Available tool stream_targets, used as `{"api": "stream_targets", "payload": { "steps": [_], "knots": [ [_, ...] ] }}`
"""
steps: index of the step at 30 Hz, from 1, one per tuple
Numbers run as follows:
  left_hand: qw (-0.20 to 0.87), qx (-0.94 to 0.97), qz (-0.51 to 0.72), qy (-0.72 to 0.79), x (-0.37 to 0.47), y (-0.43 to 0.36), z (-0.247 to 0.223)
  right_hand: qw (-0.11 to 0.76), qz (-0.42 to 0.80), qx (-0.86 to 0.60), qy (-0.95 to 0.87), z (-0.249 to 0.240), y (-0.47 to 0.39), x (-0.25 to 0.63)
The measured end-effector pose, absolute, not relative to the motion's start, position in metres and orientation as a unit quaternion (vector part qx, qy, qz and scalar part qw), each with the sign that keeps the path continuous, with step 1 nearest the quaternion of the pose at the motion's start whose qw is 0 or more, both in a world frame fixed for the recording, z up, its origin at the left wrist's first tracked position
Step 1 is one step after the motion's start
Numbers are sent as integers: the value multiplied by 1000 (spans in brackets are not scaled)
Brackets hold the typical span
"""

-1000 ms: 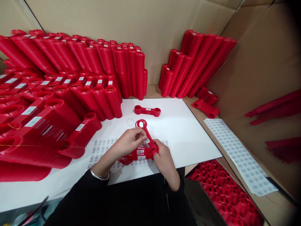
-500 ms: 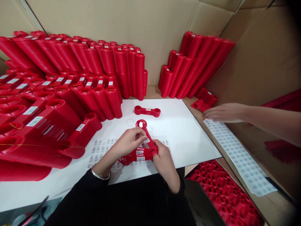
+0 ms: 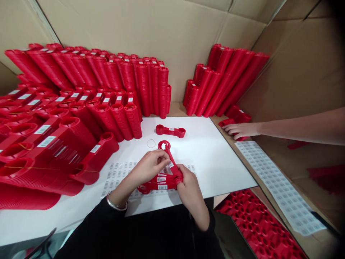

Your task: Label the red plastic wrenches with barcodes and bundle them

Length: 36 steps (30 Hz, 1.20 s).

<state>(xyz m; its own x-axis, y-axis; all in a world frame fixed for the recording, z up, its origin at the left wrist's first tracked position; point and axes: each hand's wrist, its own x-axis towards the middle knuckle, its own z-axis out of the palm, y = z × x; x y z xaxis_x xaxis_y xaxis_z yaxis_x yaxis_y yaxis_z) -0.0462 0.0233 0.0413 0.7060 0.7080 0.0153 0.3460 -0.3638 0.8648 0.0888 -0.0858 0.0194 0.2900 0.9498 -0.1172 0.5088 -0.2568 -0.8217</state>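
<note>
My right hand (image 3: pixel 191 184) grips a fan of red plastic link pieces (image 3: pixel 172 180) by one end, over the white board. Each piece is a flat bar with a ring at its end, and several carry white barcode labels. One piece (image 3: pixel 174 159) of the fan points away from me, its ring at the far end. My left hand (image 3: pixel 154 162) has thumb and fingertips pinched together beside the label on that piece. Whether anything is between those fingertips I cannot make out. Beneath both hands lies a sheet of barcode labels (image 3: pixel 116 172), partly covered.
Ahead lie a short labelled red stack (image 3: pixel 170 131) and a rubber band (image 3: pixel 151 143). Tall red stacks (image 3: pixel 129 77) fill the left and back. At right, another person's hand (image 3: pixel 241 130) touches red pieces near a label strip (image 3: pixel 272 180). Red pieces (image 3: pixel 258 223) fill a box below.
The view has shifted slightly. My hands keep nearly the same pose on the fanned pieces. The other person's hand has moved left onto the red pieces, its fingers now spread.
</note>
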Motion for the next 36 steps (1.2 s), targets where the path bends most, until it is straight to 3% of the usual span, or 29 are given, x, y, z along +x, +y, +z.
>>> {"api": "stream_targets", "payload": {
  "steps": [5,13,16,29,36],
  "knots": [
    [405,832,202,320,-47,23,40,354,322,-719,-504,20,-85,89],
    [109,934,197,278,-42,15,29,374,341,-707,-493,20,-85,91],
    [54,935,211,282,-40,13,24,383,349,-698,-495,21,-87,91],
    [109,887,323,312,-35,27,16,394,324,-675,-533,22,-99,93],
    [238,839,392,292,-48,32,24,425,344,-655,-522,19,-104,90]
  ]
}}
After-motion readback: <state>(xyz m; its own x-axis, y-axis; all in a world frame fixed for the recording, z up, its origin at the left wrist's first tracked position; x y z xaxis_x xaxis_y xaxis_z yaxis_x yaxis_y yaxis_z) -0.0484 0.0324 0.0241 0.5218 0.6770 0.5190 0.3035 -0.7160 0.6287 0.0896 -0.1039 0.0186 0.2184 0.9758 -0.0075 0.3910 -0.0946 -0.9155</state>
